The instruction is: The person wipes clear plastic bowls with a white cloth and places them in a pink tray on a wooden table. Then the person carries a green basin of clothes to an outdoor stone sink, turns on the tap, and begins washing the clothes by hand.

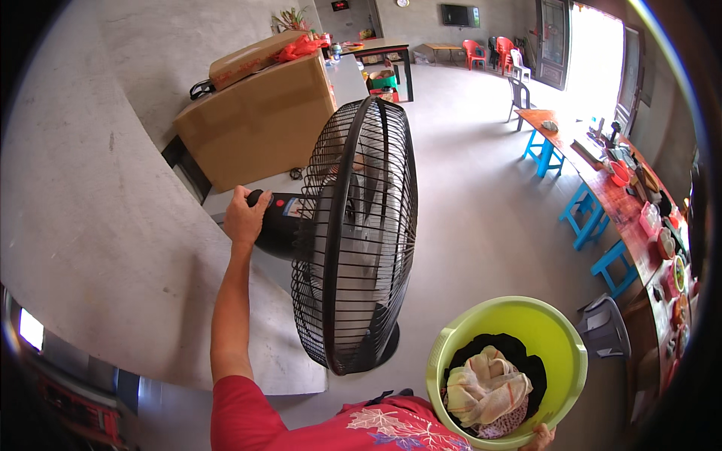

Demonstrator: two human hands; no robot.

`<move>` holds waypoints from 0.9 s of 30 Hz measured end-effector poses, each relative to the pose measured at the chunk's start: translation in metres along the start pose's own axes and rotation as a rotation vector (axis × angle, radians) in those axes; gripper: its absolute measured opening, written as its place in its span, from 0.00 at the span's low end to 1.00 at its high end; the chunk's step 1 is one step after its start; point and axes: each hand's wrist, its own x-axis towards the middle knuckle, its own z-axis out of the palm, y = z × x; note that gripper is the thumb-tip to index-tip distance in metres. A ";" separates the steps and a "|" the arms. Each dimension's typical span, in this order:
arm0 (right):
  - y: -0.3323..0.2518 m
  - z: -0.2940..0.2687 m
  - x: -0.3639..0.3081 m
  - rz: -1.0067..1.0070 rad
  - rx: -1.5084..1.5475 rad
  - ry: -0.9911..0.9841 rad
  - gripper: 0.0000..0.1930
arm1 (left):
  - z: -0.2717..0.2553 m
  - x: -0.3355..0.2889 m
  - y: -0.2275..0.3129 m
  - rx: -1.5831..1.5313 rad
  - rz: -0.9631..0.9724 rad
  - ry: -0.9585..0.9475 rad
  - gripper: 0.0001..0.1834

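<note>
Holding the basin, gripping the fan

Nearest, the right hand (538, 438) supports one green basin (553, 368) at its rim; its fingers are mostly hidden, so spread or closed cannot be told. Inside, one pale cloth (485, 387) lies over dark fabric (513, 346); overlap prevents a full count. Ahead and left, the left hand (244, 216) is curled around the rear housing of one black fan (368, 237), beside the grey surface (150, 248). Step in hand, by judgement: handling the fan with the basin supported. The next move calls for a firm left hold and a level basin. Beyond: two cartons (256, 120), one flat atop one large; three blue stools (611, 258); at least two red chairs (473, 51); one wall screen (457, 15)
</note>
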 end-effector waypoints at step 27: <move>-0.021 0.053 0.068 0.250 0.209 0.021 0.24 | 0.110 -0.404 -0.119 -0.582 -0.508 -0.403 0.13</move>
